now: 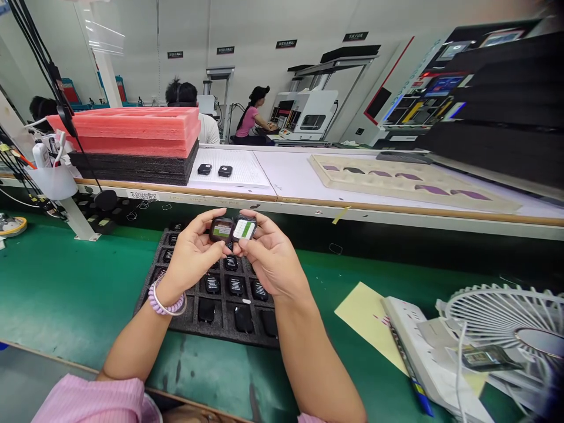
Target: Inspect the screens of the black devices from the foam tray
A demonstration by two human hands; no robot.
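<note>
My left hand (194, 249) pinches a small black rounded-square device with a lit screen (221, 230), which looks like a watch body. Right beside it, my right hand (275, 258) grips a second such device with a brighter white and green screen (244, 229). The two are held side by side, touching or nearly so, fingers around their edges. Below both hands lies a dark foam tray (187, 320) with square compartments. Several similar black devices (236, 285) sit in it, some with white print facing up. My forearms hide part of the tray.
Red foam trays (136, 126) are stacked on black ones on the shelf (286, 170). Two black devices (225, 171) and a cream tray (414, 182) lie there too. At right are a power strip (423, 346), a fan (506, 329) and yellow paper (365, 317). People work beyond.
</note>
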